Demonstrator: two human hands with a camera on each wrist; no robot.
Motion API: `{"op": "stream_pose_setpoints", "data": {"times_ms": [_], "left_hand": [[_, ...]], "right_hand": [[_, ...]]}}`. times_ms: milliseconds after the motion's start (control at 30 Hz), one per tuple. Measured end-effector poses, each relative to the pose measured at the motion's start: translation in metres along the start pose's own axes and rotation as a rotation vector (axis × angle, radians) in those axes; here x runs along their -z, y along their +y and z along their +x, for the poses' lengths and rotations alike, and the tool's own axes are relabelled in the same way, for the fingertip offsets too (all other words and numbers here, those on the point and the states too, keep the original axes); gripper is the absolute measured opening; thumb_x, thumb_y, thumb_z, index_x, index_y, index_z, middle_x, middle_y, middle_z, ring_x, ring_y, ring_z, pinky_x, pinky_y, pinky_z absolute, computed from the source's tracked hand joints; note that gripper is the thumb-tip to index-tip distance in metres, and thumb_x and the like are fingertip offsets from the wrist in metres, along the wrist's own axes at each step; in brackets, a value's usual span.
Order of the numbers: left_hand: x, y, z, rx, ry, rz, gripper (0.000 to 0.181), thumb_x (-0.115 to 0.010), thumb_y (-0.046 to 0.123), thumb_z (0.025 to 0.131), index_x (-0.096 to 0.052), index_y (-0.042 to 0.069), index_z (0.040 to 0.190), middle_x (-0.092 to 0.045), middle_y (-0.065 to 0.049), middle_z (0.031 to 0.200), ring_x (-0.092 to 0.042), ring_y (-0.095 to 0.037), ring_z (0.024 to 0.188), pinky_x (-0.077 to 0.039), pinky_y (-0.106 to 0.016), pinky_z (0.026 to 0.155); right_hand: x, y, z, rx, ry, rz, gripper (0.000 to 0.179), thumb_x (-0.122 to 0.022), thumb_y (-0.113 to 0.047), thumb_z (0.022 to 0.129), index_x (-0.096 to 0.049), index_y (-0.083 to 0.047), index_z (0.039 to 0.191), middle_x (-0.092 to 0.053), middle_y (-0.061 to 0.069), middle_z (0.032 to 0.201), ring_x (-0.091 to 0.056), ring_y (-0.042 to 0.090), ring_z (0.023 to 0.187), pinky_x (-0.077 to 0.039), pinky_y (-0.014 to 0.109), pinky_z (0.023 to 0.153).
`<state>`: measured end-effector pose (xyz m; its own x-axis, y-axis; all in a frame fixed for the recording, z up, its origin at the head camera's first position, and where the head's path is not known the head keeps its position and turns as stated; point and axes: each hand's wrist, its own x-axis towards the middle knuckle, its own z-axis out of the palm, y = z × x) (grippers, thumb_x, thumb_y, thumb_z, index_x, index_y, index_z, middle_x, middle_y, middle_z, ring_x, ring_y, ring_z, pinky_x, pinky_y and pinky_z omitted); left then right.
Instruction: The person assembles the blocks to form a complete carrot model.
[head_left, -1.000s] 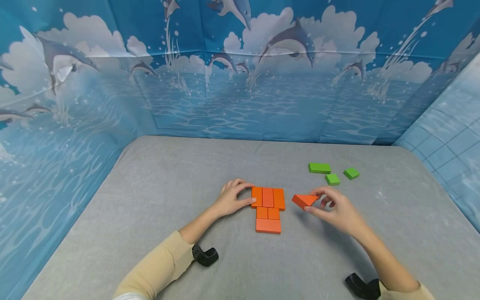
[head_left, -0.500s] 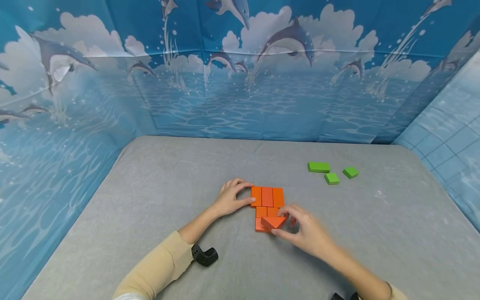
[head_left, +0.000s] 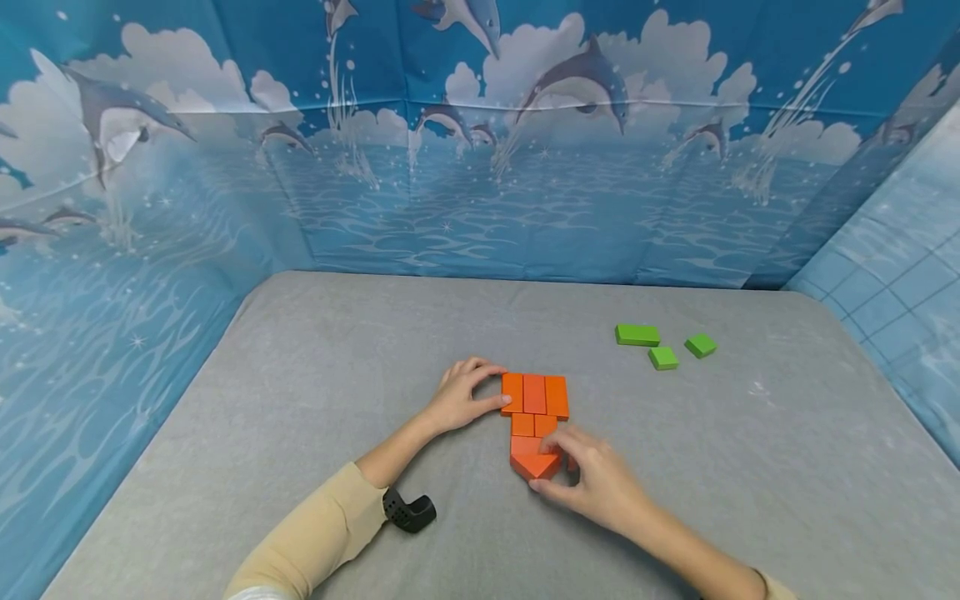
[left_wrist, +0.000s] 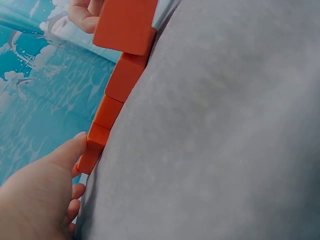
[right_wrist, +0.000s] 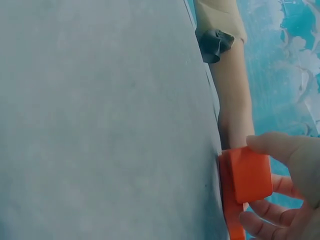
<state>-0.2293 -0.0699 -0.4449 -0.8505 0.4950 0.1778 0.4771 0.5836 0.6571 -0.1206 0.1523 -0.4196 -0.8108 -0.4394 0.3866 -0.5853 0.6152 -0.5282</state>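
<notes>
Orange blocks lie flat together on the grey cloth: three upright rectangular blocks (head_left: 535,393) side by side, two small square blocks (head_left: 522,425) below them, and a wide block (head_left: 524,446) nearer the person. My left hand (head_left: 461,400) steadies the leftmost block (head_left: 512,385), index finger at its far corner and thumb at its near end. With thumb and fingers my right hand (head_left: 600,483) pinches an orange triangular block (head_left: 536,467), point toward the person, right at the near edge of the wide block. In the right wrist view its flat orange face (right_wrist: 252,175) shows between the fingers.
Three green blocks lie at the back right: a long block (head_left: 637,335), a small block (head_left: 663,358) and another small block (head_left: 701,345). A grey cloth (head_left: 360,333) covers the table. Dolphin-printed curtains (head_left: 480,200) hang behind it and at the sides.
My right hand has carried the triangular block left, over the orange blocks, then lowered it toward the person to the wide block's near edge. The left hand has stayed in place.
</notes>
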Motion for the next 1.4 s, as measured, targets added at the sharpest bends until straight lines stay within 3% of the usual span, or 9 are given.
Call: {"op": "stream_pose_setpoints", "data": {"times_ms": [333,733,1100,1400], "left_hand": [[0.000,0.001,0.000,0.005,-0.004,0.003,0.045,-0.063,0.036,0.086,-0.056,0.017,0.126,-0.048,-0.008,0.122,-0.039,-0.028,0.114,-0.025,-0.046,0.097],[-0.001,0.000,0.001,-0.002,0.007,0.014,0.044,-0.062,0.035,0.086,-0.055,0.016,0.126,-0.048,-0.008,0.122,-0.039,-0.028,0.114,-0.025,-0.047,0.097],[-0.002,-0.001,0.001,0.007,0.000,0.016,0.045,-0.062,0.036,0.086,-0.054,0.017,0.127,-0.048,-0.007,0.123,-0.038,-0.028,0.116,-0.024,-0.047,0.098],[0.003,0.009,-0.003,-0.004,0.033,-0.080,0.049,-0.064,0.032,0.086,-0.052,0.010,0.128,-0.052,-0.008,0.116,-0.044,-0.025,0.110,-0.029,-0.047,0.095]], "right_hand": [[-0.002,-0.001,-0.001,-0.068,-0.065,-0.054,0.033,-0.081,-0.028,0.068,-0.059,-0.018,0.090,-0.051,-0.010,0.083,-0.043,0.004,0.063,-0.036,0.020,0.056],[-0.002,-0.002,-0.001,-0.074,-0.063,-0.125,0.034,-0.082,-0.030,0.065,-0.057,-0.020,0.087,-0.046,-0.012,0.081,-0.040,0.002,0.065,-0.035,0.021,0.058],[-0.002,-0.002,-0.001,-0.102,-0.088,-0.123,0.035,-0.081,-0.033,0.067,-0.057,-0.021,0.089,-0.046,-0.012,0.082,-0.040,0.002,0.066,-0.034,0.022,0.059],[-0.002,0.000,-0.002,-0.110,-0.109,-0.046,0.033,-0.080,-0.029,0.068,-0.057,-0.019,0.090,-0.046,-0.010,0.082,-0.042,0.004,0.064,-0.036,0.020,0.057]]}}
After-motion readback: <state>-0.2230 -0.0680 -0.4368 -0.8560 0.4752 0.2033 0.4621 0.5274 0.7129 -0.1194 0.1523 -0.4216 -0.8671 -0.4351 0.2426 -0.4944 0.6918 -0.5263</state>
